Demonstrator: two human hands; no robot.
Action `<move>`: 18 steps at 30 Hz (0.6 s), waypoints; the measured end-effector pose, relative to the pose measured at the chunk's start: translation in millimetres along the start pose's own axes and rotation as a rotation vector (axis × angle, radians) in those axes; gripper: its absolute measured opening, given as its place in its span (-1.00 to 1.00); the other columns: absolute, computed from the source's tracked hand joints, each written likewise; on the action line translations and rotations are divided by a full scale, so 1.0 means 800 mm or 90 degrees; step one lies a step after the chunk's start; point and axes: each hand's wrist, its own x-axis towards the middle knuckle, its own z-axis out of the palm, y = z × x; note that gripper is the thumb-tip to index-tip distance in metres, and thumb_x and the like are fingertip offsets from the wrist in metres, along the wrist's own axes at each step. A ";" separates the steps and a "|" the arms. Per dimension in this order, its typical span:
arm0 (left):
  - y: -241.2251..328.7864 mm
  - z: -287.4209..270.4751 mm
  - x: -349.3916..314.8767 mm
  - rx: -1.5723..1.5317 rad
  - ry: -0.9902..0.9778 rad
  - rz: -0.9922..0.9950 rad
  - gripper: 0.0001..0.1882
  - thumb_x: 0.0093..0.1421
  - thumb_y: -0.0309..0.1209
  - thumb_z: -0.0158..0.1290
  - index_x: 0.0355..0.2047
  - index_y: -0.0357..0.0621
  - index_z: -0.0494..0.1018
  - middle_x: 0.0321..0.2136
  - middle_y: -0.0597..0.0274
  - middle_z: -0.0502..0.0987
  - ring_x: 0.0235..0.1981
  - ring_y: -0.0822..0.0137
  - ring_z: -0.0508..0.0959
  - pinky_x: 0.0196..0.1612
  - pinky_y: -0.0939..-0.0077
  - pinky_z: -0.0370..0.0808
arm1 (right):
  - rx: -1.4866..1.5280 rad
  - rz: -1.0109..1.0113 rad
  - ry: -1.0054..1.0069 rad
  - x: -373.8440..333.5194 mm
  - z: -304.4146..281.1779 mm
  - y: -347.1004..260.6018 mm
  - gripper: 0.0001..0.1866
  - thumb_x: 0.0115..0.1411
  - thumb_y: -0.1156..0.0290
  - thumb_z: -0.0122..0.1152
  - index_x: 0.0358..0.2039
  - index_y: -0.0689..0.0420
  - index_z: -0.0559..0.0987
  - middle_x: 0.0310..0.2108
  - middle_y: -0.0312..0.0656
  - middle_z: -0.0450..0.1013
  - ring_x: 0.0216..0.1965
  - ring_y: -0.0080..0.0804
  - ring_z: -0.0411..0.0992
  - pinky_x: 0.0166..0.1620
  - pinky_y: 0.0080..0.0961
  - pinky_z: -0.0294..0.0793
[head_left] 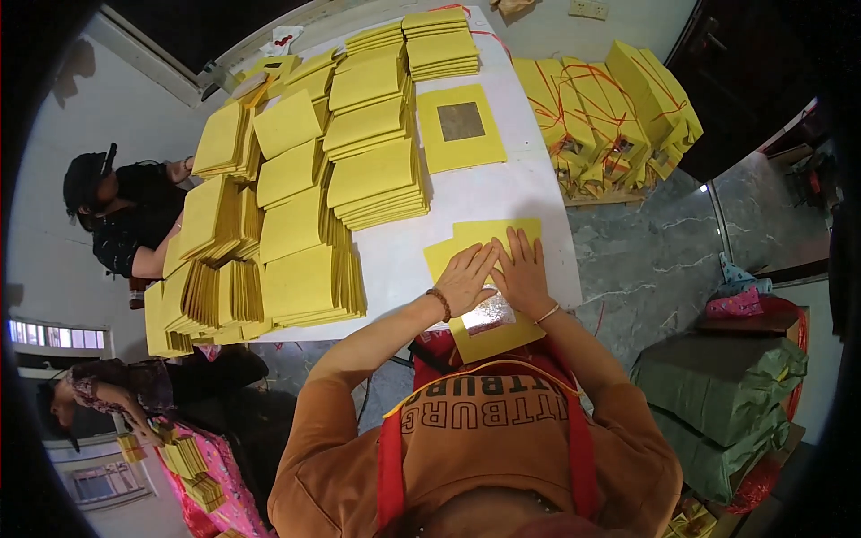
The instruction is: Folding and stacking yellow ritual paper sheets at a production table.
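Observation:
A yellow paper sheet (505,341) with a shiny silver patch (489,313) lies at the near edge of the white table. My left hand (468,276) rests flat on it, fingers stretched toward the far side. Beside it my right hand (522,276) presses flat too, its fingertips close to the left ones. Part of the patch is hidden under my hands. Another yellow sheet (437,258) peeks out at the left from underneath. Farther off lies a yellow sheet with a dull grey-brown square (461,122), which neither hand touches.
Several stacks of folded yellow paper (377,179) cover the table's left half. Tied yellow bundles (610,108) stand beyond its right edge. One person (134,215) sits across at the left; another (117,386) handles yellow bundles lower left. A green wrapped pile (717,394) is at right.

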 end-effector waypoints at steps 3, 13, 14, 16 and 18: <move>-0.005 -0.014 0.014 0.007 -0.064 0.023 -0.23 -0.03 -0.24 0.02 0.12 -0.30 -0.04 0.03 -0.07 0.17 0.01 0.03 0.21 -0.01 0.27 0.20 | -0.027 0.001 -0.026 0.000 0.000 0.002 -0.44 0.08 0.15 -0.09 0.06 0.15 0.22 0.14 0.01 0.01 0.17 -0.10 -0.05 0.13 0.01 -0.15; 0.013 0.023 0.027 0.315 0.068 0.053 -0.43 -0.07 -0.32 -0.03 -0.02 -0.30 0.21 -0.36 -0.14 0.38 -0.30 0.04 0.40 -0.36 0.32 0.38 | 0.588 0.257 0.251 -0.017 -0.020 0.014 -0.40 -0.04 0.41 0.05 0.05 0.25 0.17 0.02 0.00 0.14 0.11 -0.15 0.05 0.11 -0.17 -0.01; 0.008 0.028 0.028 0.321 0.057 0.056 -0.48 -0.07 -0.33 -0.03 -0.07 -0.30 0.25 -0.36 -0.10 0.40 -0.33 0.08 0.42 -0.38 0.35 0.39 | 0.418 0.131 0.220 -0.037 -0.021 0.009 -0.47 -0.06 0.43 0.07 -0.02 0.20 0.25 -0.02 -0.05 0.18 0.07 -0.16 0.09 0.07 -0.19 0.04; 0.003 0.028 0.033 0.328 0.046 0.058 -0.52 -0.08 -0.33 -0.02 -0.13 -0.30 0.30 -0.36 -0.05 0.42 -0.35 0.12 0.43 -0.40 0.37 0.39 | 0.248 0.008 0.188 -0.059 -0.024 0.000 -0.54 -0.08 0.44 0.09 -0.10 0.16 0.32 -0.07 -0.10 0.21 0.03 -0.18 0.13 0.03 -0.20 0.10; -0.007 0.012 0.045 0.123 -0.036 0.011 -0.62 -0.05 -0.35 -0.03 -0.19 -0.26 0.34 -0.44 0.04 0.46 -0.44 0.14 0.47 -0.45 0.38 0.41 | 0.201 -0.199 -0.062 -0.062 -0.032 -0.008 -0.67 -0.06 0.32 0.13 -0.22 0.04 0.40 -0.09 -0.17 0.23 0.00 -0.20 0.16 -0.03 -0.17 0.12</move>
